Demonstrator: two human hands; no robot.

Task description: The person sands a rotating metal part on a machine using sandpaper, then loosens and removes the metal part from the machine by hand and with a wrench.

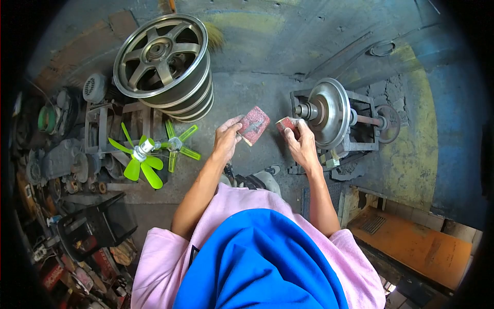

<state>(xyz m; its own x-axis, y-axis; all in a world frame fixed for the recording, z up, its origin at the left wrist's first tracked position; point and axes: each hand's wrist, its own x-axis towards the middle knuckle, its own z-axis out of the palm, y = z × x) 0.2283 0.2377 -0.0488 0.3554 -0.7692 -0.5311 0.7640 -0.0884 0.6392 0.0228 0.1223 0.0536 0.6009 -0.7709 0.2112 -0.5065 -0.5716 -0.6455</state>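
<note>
My left hand is closed on the edge of a reddish sandpaper piece, roughly square with a dark grey worn patch across its face. In my right hand is a smaller reddish sandpaper piece, pinched between thumb and fingers and partly hidden by them. The two pieces are held apart at about the same height. Just right of my right hand, a metal wheel rim is mounted on the shaft of a low metal-framed machine.
A stack of alloy wheels stands at the back left. Near it are a bright green fan and an electric motor. Metal parts and a black chair crowd the left side. An orange panel lies at lower right.
</note>
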